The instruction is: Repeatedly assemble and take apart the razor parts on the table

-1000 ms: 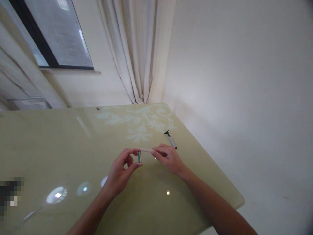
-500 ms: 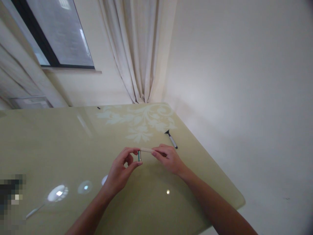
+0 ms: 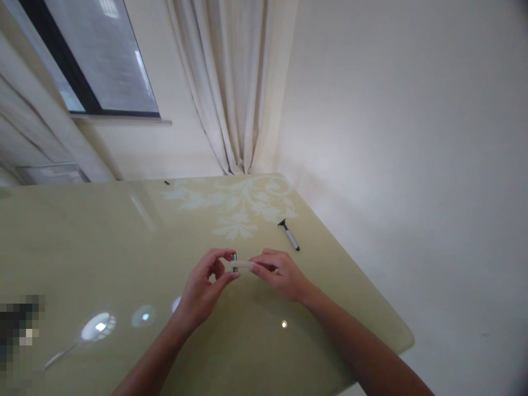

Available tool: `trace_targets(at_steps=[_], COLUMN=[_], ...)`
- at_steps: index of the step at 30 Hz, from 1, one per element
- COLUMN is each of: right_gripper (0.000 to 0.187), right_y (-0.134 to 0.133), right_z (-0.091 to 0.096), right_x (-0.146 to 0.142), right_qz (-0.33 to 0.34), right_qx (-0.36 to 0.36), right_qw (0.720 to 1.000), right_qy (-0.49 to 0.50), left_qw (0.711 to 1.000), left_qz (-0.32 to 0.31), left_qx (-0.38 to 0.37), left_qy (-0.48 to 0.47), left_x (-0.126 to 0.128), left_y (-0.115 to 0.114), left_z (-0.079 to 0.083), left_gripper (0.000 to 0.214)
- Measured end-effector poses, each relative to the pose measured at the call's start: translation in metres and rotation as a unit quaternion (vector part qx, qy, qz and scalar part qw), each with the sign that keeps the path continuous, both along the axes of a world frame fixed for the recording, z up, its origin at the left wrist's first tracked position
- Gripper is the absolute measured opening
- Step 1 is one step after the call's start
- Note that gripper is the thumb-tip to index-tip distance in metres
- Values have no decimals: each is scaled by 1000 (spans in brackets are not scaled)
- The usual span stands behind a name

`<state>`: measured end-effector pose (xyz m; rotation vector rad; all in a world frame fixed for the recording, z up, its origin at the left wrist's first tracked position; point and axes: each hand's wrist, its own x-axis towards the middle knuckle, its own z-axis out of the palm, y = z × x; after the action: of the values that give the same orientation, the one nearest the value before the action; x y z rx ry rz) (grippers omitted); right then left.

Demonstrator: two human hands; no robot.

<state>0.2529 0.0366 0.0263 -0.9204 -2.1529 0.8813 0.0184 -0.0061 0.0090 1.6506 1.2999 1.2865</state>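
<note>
My left hand (image 3: 208,286) pinches a small razor cartridge (image 3: 235,257), dark with a green strip, upright between thumb and forefinger. My right hand (image 3: 280,272) grips a slim cream-coloured stick (image 3: 244,264) whose exact kind I cannot make out. Its far end lies across the middle of the cartridge and covers part of it. Both hands are above the table. Beyond the right hand, a razor (image 3: 291,236) with a grey and black handle lies on the tabletop.
The glossy pale-green table (image 3: 198,352) has a white floral pattern and light reflections. A small dark piece (image 3: 166,182) lies near its far edge. A wall (image 3: 391,165) runs along the right side, and a curtain (image 3: 231,82) hangs behind. A blurred-out patch covers the lower left.
My right hand has brought the stick down and to the left, from the cartridge's top end to across its middle. The left hand holds still.
</note>
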Motion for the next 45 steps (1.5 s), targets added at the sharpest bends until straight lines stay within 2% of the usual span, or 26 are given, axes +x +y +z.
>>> trace_targets(at_steps=[3, 8, 12, 16, 20, 25, 28, 33, 36, 41, 45], right_gripper=[38, 37, 40, 39, 40, 37, 39, 39, 41, 40, 40], right_y=[0, 1, 1, 1, 1, 1, 2, 1, 1, 1, 1], right_z=[0, -1, -2, -3, -1, -1, -1, 0, 0, 0, -1], right_x=[0, 1, 1, 1, 1, 1, 2, 2, 2, 1, 1], right_qz=[-46, 2, -39, 11, -34, 18, -14, 11, -17, 4, -22], right_qx=[7, -8, 3, -11, 5, -6, -1, -13, -9, -13, -8], right_qw=[999, 1000, 999, 1000, 999, 1000, 1000, 1000, 1000, 1000, 1000], right_qy=[-5, 0, -10, 7, -1, 10, 8, 4, 0, 1, -7], left_qw=[1000, 1000, 1000, 1000, 1000, 1000, 1000, 1000, 1000, 1000, 1000], left_qz=[5, 3, 6, 10, 9, 8, 8, 11, 14, 10, 9], left_qx=[0, -4, -4, 1, 3, 14, 15, 4, 7, 5, 2], left_qy=[-1, -2, -2, -1, 2, 8, 6, 7, 6, 2, 4], left_x=[0, 0, -1, 0, 1, 1, 1, 0, 0, 1, 0], left_y=[0, 1, 2, 2, 2, 1, 1, 1, 1, 1, 1], left_z=[1, 0, -2, -2, 0, 1, -1, 0, 1, 1, 0], left_gripper=[32, 33, 32, 33, 32, 32, 32, 33, 32, 32, 32])
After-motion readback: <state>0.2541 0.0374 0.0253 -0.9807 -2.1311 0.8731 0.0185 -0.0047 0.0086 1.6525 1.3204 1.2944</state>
